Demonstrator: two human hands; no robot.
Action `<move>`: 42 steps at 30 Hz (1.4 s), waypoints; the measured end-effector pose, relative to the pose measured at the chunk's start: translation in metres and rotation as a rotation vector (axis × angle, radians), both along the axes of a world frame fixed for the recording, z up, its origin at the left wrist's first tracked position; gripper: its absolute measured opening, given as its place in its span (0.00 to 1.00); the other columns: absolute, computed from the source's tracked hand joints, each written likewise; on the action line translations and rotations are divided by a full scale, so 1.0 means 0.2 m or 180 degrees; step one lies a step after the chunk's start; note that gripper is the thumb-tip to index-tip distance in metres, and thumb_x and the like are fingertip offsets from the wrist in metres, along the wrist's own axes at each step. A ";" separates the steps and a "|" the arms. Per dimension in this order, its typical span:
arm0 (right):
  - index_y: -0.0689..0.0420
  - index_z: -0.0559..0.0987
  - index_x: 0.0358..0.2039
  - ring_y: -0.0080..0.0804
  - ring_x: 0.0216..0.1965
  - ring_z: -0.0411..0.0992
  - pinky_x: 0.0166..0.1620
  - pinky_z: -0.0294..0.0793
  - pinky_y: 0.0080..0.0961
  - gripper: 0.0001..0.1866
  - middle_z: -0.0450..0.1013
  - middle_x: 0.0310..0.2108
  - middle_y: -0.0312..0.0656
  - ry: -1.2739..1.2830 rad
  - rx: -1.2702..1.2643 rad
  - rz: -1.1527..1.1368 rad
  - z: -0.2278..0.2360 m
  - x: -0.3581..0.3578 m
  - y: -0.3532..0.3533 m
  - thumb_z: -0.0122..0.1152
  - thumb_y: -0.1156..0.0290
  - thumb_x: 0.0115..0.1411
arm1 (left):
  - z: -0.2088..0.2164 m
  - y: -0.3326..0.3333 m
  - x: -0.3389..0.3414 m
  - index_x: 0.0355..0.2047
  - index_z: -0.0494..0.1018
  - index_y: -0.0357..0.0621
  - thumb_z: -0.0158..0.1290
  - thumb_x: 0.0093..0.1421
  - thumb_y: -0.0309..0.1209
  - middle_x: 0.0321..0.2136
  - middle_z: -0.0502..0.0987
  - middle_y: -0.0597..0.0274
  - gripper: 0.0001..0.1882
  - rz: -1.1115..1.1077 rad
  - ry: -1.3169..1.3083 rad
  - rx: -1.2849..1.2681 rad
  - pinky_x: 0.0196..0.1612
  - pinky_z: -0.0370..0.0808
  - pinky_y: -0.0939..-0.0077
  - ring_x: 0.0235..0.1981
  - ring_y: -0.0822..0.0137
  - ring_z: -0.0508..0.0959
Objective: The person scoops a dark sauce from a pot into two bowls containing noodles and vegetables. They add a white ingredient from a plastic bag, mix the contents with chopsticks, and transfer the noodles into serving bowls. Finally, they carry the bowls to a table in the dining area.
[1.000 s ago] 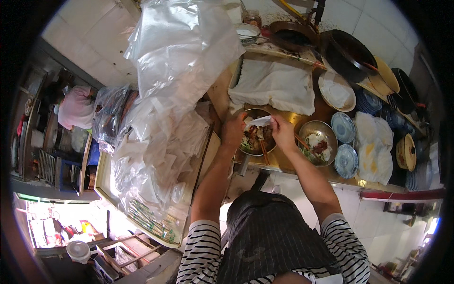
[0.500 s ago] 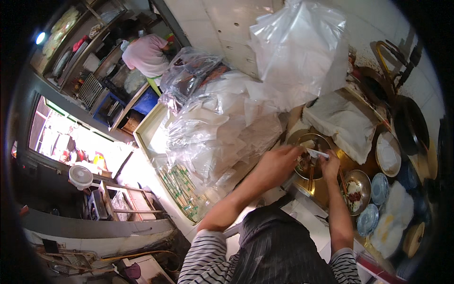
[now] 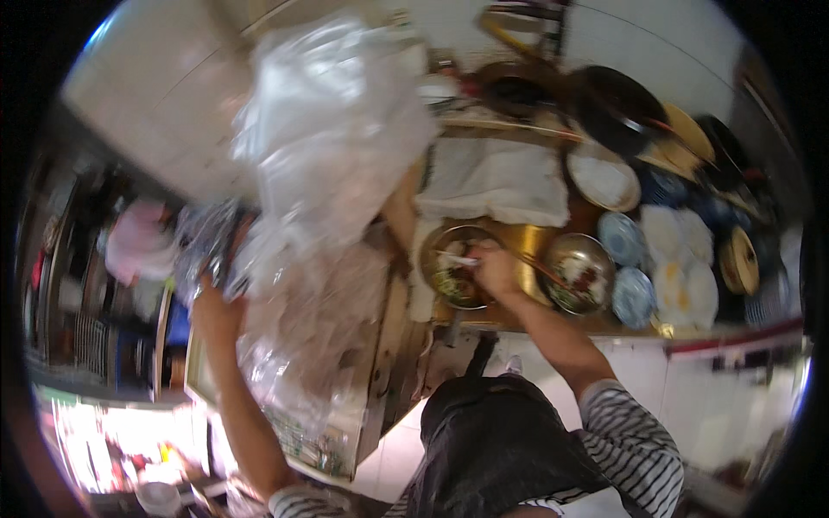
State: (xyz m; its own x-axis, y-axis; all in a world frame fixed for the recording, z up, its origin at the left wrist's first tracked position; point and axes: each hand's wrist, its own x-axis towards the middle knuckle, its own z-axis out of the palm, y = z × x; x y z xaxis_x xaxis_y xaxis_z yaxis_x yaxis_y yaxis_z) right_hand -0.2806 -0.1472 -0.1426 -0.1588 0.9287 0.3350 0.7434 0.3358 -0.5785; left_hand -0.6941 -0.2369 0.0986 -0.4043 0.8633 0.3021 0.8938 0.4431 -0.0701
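Observation:
Over the left metal bowl is my right hand, closed on a small white item whose exact kind I cannot make out. Greens and dark food lie in this bowl. Brown chopsticks slant from beside that hand to the right metal bowl, which has white, red and green food in it. My left hand is far to the left at a bundle of clear and dark plastic packaging. Its thumb stands apart from its fingers; motion blurs the fingertips, and I cannot tell whether they touch the packaging.
Large clear plastic bags hang and spread between my arms. Behind the bowls lies a white cloth. Blue-patterned dishes, a white-lined basket and a black wok stand rightward. A person in pink is at far left.
My left hand has left the bowl and swung left to the plastic packaging. My right hand stays by the left bowl with the white item. The whole view has turned rightward.

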 end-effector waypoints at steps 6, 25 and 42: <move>0.54 0.77 0.23 0.39 0.35 0.69 0.36 0.70 0.32 0.11 0.72 0.28 0.37 0.0068 0.0612 0.0007 -0.07 0.02 0.02 0.59 0.80 0.35 | -0.06 0.09 -0.17 0.47 0.61 0.42 0.55 0.39 0.27 0.31 0.75 0.38 0.31 -0.0284 -0.0060 0.0031 0.38 0.70 0.51 0.37 0.38 0.73; 0.58 0.79 0.32 0.37 0.30 0.71 0.35 0.70 0.34 0.14 0.74 0.28 0.44 0.0981 -0.1006 -0.0366 -0.02 0.15 0.08 0.60 0.61 0.53 | 0.26 -0.49 0.08 0.50 0.66 0.38 0.54 0.56 0.33 0.38 0.74 0.50 0.22 -0.0154 -0.1567 0.3695 0.44 0.72 0.71 0.41 0.60 0.74; 0.57 0.70 0.47 0.30 0.39 0.73 0.41 0.74 0.28 0.20 0.72 0.40 0.42 0.4680 -0.1762 0.0609 0.38 1.09 -0.04 0.59 0.64 0.55 | -0.17 -0.18 1.64 0.32 0.71 0.39 0.55 0.46 0.17 0.30 0.70 0.64 0.12 -0.1632 -0.4920 0.1419 0.31 0.65 0.85 0.28 0.76 0.68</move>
State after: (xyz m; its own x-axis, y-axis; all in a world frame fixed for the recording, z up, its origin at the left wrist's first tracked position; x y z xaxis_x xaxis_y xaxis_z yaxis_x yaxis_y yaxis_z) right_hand -0.0625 -0.1546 -0.0675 -0.1385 0.9883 -0.0638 -0.5804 -0.1332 -0.8034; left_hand -0.3655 -0.2727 0.0649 -0.2586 0.9528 0.1588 0.0486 -0.1513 0.9873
